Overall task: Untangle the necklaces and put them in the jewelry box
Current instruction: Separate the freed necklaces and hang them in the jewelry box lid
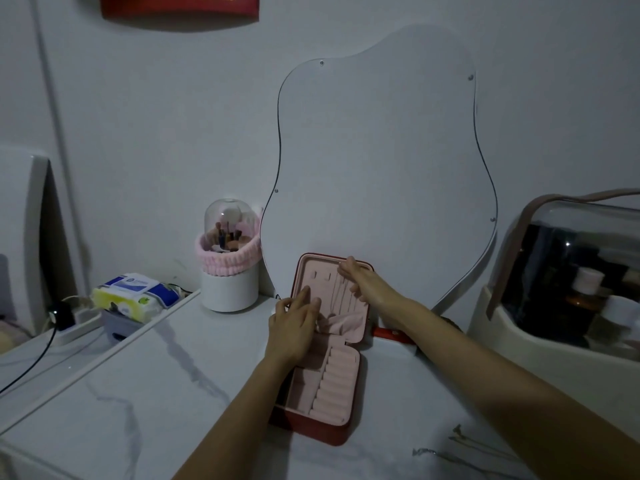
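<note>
Necklaces (460,445) lie nearest, thin chains loose on the marble table (138,393) at about five o'clock from the jewelry box (322,382), well apart from both hands. Left hand (294,323) rests with fingers spread and nearly straight on the pink lining of the raised lid, beside its gathered pocket (343,323). Right hand (360,282) reaches to the lid's top edge at twelve o'clock, fingers extended against it; whether they pinch anything I cannot tell. At ten o'clock stands a brush holder (230,271). Chains this fine are probably light, limp and quick to knot, so pinching one near its clasp or end and lifting slowly seems wisest.
</note>
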